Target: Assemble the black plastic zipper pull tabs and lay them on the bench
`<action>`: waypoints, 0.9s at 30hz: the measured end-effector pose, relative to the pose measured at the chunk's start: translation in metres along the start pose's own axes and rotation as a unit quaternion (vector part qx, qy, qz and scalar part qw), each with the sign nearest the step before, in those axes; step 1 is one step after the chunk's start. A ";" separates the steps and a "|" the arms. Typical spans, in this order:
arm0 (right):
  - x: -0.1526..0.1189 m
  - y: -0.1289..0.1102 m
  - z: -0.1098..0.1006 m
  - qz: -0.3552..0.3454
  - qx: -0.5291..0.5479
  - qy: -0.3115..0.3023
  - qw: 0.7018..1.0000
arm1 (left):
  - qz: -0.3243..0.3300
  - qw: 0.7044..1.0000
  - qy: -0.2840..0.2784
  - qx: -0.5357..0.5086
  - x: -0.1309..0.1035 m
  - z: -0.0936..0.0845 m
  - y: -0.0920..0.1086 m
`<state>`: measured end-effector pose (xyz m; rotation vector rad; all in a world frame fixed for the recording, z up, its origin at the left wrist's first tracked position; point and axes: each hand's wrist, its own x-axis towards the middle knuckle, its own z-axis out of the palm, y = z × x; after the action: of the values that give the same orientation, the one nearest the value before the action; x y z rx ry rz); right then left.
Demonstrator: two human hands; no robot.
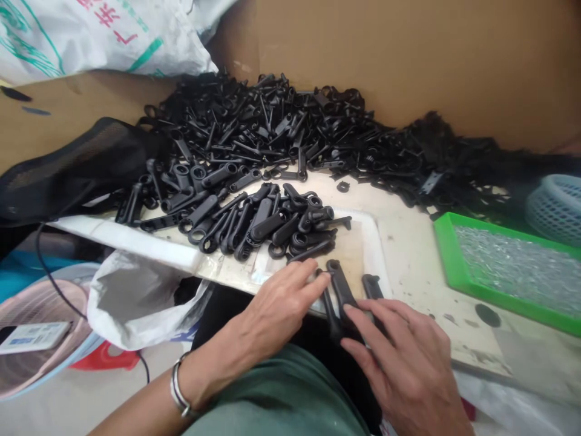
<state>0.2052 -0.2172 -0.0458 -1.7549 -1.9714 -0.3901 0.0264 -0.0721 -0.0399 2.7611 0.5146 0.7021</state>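
Bent inward at the near table edge, my left hand (285,297) has its fingers closed at the top end of a slim black plastic lever part (330,312). My right hand (408,357) grips a wider black plastic handle piece (340,284) with a round end, between thumb and fingers. Another black piece (372,286) shows behind the right fingers, its lower part hidden. Just beyond my hands lies a small heap of similar black handle pieces (261,221), several with ring-shaped ends.
A large pile of black plastic parts (272,127) lies against the cardboard wall (408,54). At right stands a green tray (447,251) of small shiny metal pieces, near a blue-grey basket (554,203). Lower left are a pink basket (77,297) and a white bag (122,303).
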 end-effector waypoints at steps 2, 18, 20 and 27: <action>0.001 0.000 0.004 -0.018 -0.018 -0.001 1.000 | 0.014 0.997 0.070 0.036 -0.005 0.002 0.002; 0.014 -0.008 0.006 0.020 -0.059 0.023 0.998 | 0.053 0.988 0.105 0.095 0.003 -0.005 -0.015; 0.010 0.000 -0.003 0.026 -0.033 0.037 0.998 | 0.012 0.977 0.096 0.189 0.004 -0.008 -0.015; -0.019 0.031 -0.025 0.035 0.018 -0.018 0.999 | -0.056 0.959 0.064 0.269 0.012 -0.008 -0.013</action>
<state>0.2410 -0.2413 -0.0376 -1.8145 -1.9243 -0.3001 0.0290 -0.0546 -0.0326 3.1537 1.0152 0.8173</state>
